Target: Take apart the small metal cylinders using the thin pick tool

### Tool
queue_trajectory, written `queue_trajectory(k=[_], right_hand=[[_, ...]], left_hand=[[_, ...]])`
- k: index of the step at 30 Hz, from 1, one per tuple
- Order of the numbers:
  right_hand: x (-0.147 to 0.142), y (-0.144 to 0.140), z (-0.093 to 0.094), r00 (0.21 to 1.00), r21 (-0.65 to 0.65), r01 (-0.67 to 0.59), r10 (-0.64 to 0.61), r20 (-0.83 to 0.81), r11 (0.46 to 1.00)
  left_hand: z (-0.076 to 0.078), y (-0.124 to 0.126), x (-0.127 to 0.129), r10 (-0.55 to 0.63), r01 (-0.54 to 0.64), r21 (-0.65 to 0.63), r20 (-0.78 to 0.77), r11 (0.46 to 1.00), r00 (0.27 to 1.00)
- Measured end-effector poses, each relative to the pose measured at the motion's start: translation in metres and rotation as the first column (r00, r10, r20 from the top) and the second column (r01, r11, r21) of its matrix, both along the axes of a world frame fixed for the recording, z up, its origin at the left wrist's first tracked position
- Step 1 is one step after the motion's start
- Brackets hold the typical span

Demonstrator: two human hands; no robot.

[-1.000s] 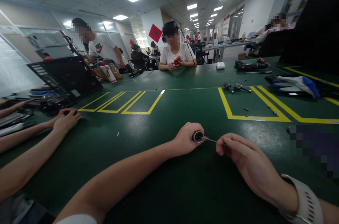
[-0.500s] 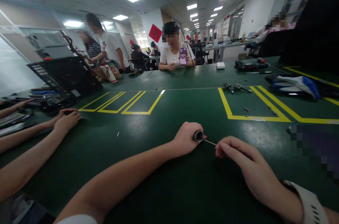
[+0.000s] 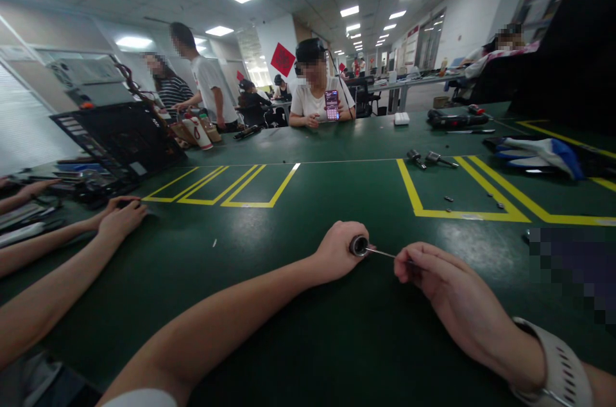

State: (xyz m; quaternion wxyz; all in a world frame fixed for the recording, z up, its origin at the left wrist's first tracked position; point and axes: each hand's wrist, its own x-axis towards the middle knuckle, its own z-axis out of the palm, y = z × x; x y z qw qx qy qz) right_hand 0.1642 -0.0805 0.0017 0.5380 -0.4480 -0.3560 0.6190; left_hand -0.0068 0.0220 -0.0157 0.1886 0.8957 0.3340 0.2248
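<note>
My left hand (image 3: 337, 251) rests on the green table (image 3: 298, 214), closed around a small dark metal cylinder (image 3: 359, 245) whose open end faces right. My right hand (image 3: 436, 278) pinches a thin metal pin (image 3: 382, 253) between thumb and fingers; the pin's tip sits at the cylinder's opening. A white watch strap (image 3: 553, 365) is on my right wrist.
A co-worker's arms (image 3: 72, 246) lie on the table at left, beside a black open chassis (image 3: 118, 140). Yellow tape boxes (image 3: 452, 192) hold small metal parts and screws. A blue-white cloth (image 3: 539, 153) lies far right. A seated person (image 3: 317, 89) holds a phone across the table.
My right hand shifted slightly up and right, keeping the pin at the cylinder. The people in the background moved; the standing person walked right.
</note>
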Motion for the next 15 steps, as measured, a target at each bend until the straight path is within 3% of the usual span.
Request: queue_trajectory(k=[6,11,15], right_hand=[[0.0008,-0.0011,-0.0030,1.000,0.021,-0.008,0.008,-0.005,1.000],[0.0005,-0.0066,-0.0027,0.965,0.144,0.012,-0.049,0.256,0.990],[-0.0005,-0.0084,-0.0007,0.909,0.178,-0.066,-0.014,0.416,0.982]], left_hand=[[0.0027,-0.0004,0.0005,0.011,-0.012,-0.040,-0.010,0.999,1.000],[0.0006,0.0002,0.0004,0.011,-0.011,-0.040,0.007,0.999,1.000],[-0.0012,0.0005,0.0004,0.008,-0.007,-0.014,0.017,1.000,1.000]])
